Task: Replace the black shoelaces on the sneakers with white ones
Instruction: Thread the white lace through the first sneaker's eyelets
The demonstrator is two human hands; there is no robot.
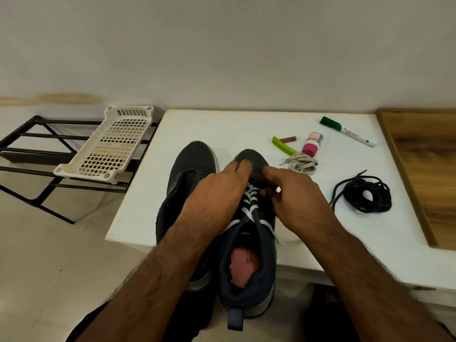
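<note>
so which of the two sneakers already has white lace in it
The right sneaker, the one under both hands, with white lace crisscrossing its eyelets. The left sneaker beside it shows bare eyelets and no lace at all.

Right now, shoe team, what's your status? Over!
Both hands, left and right, working the white lace on the right sneaker. Left sneaker unlaced. Black laces off, nothing blocking.

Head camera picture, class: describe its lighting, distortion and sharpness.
In the head view the light is dim and soft, with faint shadows; the wide lens bows the white table edges; the left hand and right hand at the white lace look sharp, while the marker print is too small to read.
</note>
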